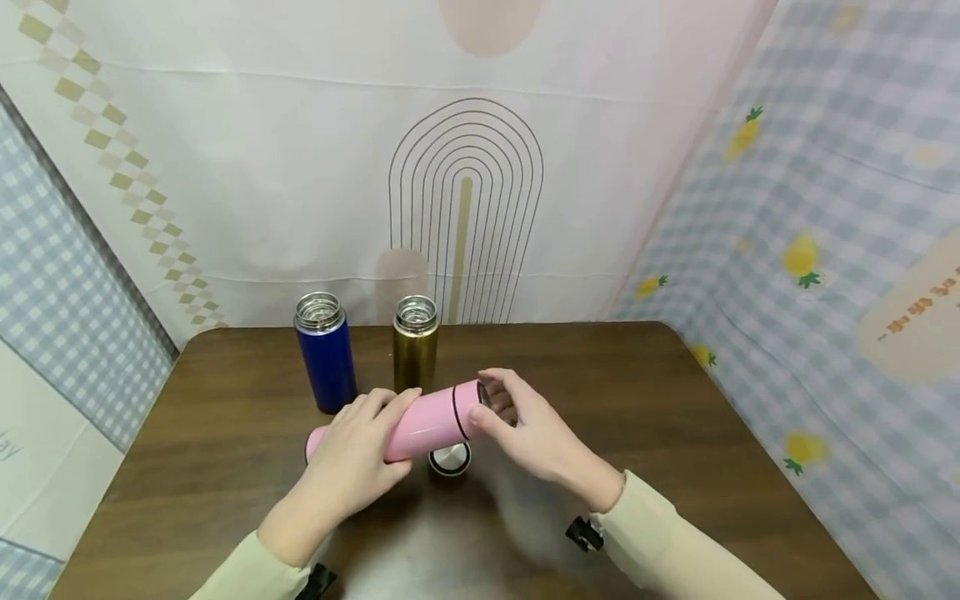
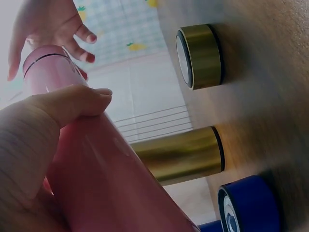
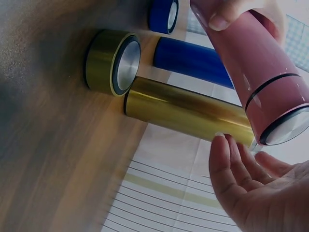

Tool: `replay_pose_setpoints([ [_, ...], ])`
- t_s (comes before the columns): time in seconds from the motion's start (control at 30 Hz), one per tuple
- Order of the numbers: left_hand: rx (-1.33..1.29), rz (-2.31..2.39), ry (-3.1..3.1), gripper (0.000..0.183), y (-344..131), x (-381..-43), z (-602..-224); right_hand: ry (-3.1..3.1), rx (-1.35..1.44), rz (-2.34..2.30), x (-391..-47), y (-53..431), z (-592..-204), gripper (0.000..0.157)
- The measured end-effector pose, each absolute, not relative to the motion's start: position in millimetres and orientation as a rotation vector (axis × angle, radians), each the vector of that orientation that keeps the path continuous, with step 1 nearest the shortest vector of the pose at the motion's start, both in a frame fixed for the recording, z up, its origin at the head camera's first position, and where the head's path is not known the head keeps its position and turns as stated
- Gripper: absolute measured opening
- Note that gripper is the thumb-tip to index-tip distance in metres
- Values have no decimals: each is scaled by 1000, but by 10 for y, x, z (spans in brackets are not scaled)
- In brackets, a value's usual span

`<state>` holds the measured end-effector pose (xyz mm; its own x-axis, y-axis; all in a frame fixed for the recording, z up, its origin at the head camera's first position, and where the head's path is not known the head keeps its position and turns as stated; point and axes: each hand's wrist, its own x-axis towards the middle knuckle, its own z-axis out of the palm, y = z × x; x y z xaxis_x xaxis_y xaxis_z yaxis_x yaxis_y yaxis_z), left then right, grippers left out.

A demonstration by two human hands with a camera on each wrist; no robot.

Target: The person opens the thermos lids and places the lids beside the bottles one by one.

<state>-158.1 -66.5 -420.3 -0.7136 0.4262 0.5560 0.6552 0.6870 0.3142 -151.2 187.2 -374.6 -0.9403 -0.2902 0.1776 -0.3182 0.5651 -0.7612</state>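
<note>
A pink thermos bottle [image 1: 425, 425] is held tilted above the table, its capped end up and to the right. My left hand [image 1: 351, 454] grips it around the lower body, the thumb [image 2: 82, 104] lying across it. Beside the capped end is my right hand [image 1: 536, 425], its fingers loosely bent and apart from the cap [image 3: 282, 113] in the right wrist view. Behind stand a blue thermos bottle [image 1: 327, 367] and a gold thermos bottle [image 1: 415, 354], both without lids and upright.
A gold lid [image 2: 203, 57] with a silver top rests on the table in front of the gold bottle. A blue lid [image 3: 162, 15] lies near the blue bottle, hidden in the head view. The brown wooden table [image 1: 637, 375] meets a patterned cloth [image 1: 300, 167] at the back.
</note>
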Motion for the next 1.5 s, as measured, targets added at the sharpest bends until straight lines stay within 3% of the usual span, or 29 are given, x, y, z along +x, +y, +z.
replay_pose_setpoints([
  [0.13, -857, -706, -2443, 81, -650, -1561, -4204, -2813, 459, 1239, -1499, 1883, -3742, 38],
  [0.33, -869, -702, -2431, 80, -644, -1560, -4230, -2814, 477, 1300, -1503, 1909, -3754, 33],
  [0.97, -887, -658, -2425, 84, -666, -1576, -4229, -2820, 710, 1566, -1558, 2022, -3827, 44],
  [1.3, -892, -671, -2441, 85, -677, -1576, -4258, -2830, 783, 1643, -1480, 1984, -3683, 60],
  [1.5, -882, -714, -2435, 84, -677, -1565, -4267, -2794, 607, 1562, -1508, 1957, -3744, 51],
])
